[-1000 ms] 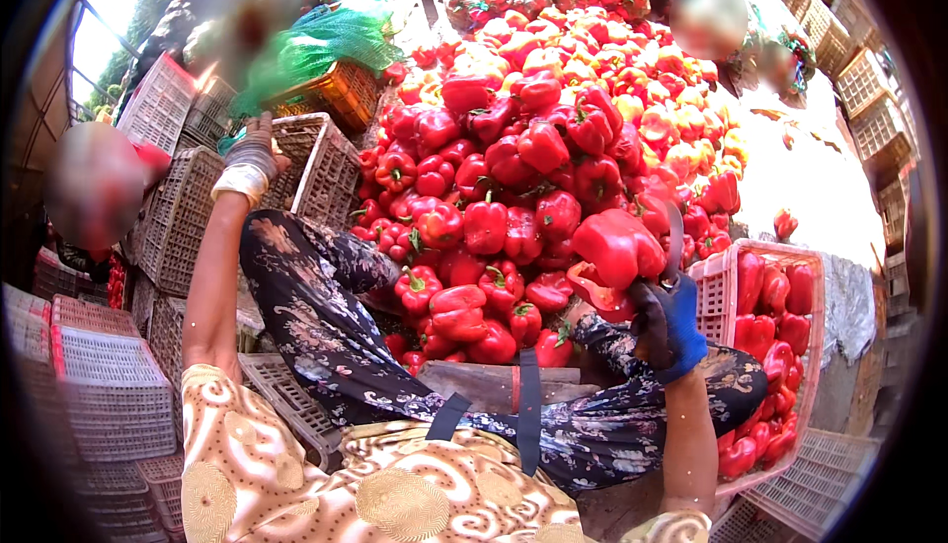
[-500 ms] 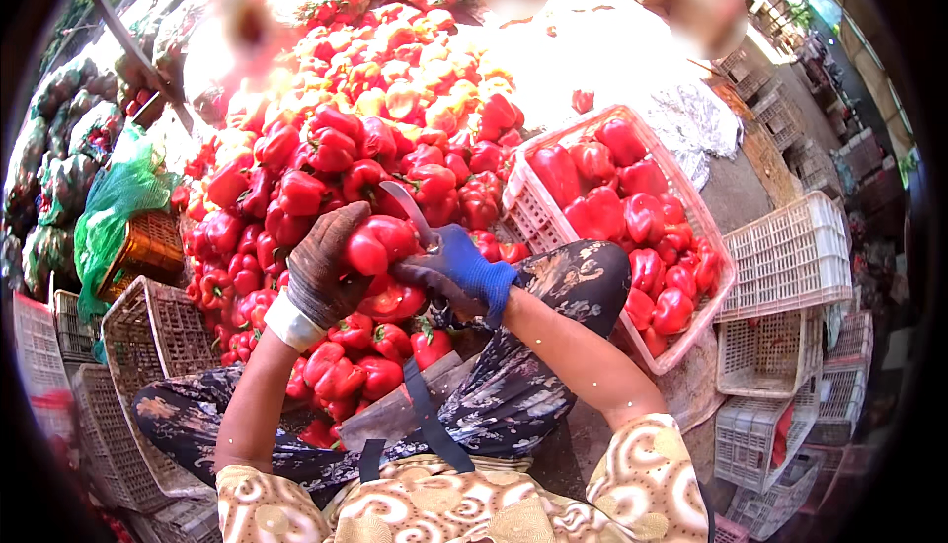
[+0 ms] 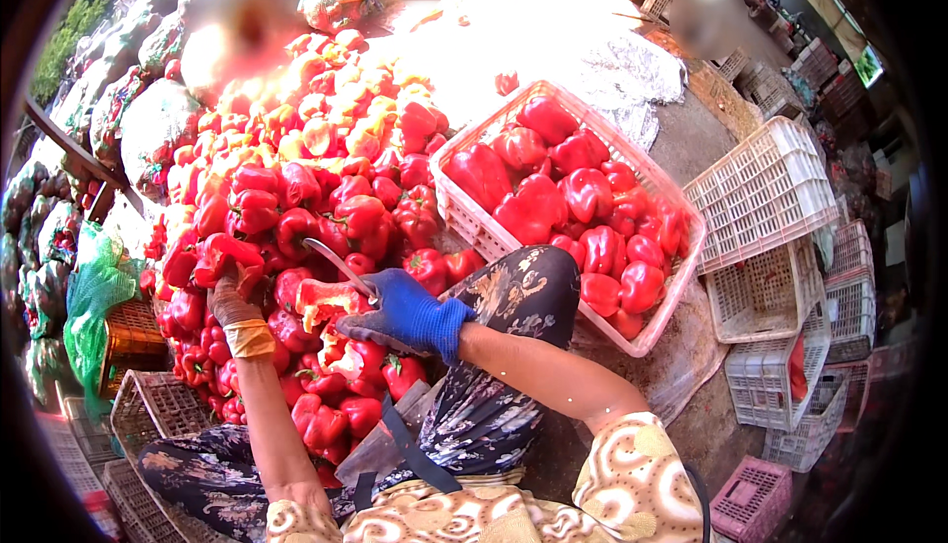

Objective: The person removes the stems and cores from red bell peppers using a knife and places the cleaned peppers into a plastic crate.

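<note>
My left hand (image 3: pixel 235 308), in a dark glove with a pale cuff, has reached into the pile at the left. Its fingers close around a red bell pepper (image 3: pixel 227 259), partly hidden by it. My right hand (image 3: pixel 400 314) wears a blue and grey glove and grips a knife (image 3: pixel 339 265). The knife's curved blade points up and left; its handle is mostly covered by the hand. Against the right glove's fingers is a cut pepper piece (image 3: pixel 330 300) with a pale edge. More red peppers (image 3: pixel 326 425) lie below the hands, near my lap.
Beyond my hands spreads a large heap of red peppers (image 3: pixel 351 197). A pink crate (image 3: pixel 474 222) full of peppers stands right of my knee. Stacked white crates (image 3: pixel 765 197) are at the right. Green netting (image 3: pixel 94 296) and filled net sacks (image 3: pixel 158 133) lie left.
My left hand has moved left and away from the right, onto a pepper in the pile. The pepper both hands held is no longer whole between them. The view has shifted.
</note>
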{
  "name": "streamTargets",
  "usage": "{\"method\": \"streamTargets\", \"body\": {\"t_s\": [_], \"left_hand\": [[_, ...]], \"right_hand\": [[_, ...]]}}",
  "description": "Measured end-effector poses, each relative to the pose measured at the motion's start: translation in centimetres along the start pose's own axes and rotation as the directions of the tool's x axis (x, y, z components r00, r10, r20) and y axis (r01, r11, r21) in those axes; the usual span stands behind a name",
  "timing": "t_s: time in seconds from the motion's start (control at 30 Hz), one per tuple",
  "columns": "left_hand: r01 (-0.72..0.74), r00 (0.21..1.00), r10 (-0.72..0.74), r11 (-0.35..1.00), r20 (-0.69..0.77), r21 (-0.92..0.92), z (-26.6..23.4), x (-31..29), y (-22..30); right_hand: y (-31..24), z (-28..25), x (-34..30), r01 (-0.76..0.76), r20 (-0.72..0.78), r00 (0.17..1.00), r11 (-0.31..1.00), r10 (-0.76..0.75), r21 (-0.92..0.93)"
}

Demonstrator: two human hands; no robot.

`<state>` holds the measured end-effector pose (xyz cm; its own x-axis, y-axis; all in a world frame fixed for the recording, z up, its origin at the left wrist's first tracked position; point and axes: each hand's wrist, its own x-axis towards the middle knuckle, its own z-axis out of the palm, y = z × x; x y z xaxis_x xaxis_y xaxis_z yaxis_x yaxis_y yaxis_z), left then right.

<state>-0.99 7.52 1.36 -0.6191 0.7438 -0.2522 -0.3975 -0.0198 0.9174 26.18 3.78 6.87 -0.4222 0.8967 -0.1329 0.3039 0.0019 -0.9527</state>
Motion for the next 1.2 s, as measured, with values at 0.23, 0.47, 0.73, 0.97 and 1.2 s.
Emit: {"method": "streamTargets", "body": {"t_s": [0.23, 0.47, 0.73, 0.97, 1.2], "left_hand": [[-0.141, 0.975, 0.096, 0.964, 0.201, 0.223, -3.3, -0.2, -2.4], [0.047, 0.981, -0.093, 0.965, 0.169, 0.257, -4.4, -1.6, -5.8], [-0.028, 0.964, -0.041, 0.967, 0.262, 0.252, -5.4, -1.7, -7.3], [0.177, 0.955, -0.236, 0.939, 0.179, 0.295, -3.4, -2.7, -10.5], [0.37, 0.803, -0.349, 0.927, 0.484, 0.055, 7.4, -5.6, -9.4]], "right_hand": [[-3.2, -11.3, -0.7, 0.093, -0.51, 0.841, 0.879, 0.181, 0.467], [7.3, -21.6, 1.6, -0.114, -0.505, 0.685, 0.607, -0.526, -0.787], [16.6, -20.5, 5.4, -0.204, -0.261, 0.95, 0.288, -0.173, -0.935], [18.1, -21.9, 7.1, -0.168, -0.218, 0.969, 0.337, -0.115, -0.926], [15.5, -24.1, 6.0, -0.141, -0.267, 0.946, 0.507, -0.185, -0.851]]}}
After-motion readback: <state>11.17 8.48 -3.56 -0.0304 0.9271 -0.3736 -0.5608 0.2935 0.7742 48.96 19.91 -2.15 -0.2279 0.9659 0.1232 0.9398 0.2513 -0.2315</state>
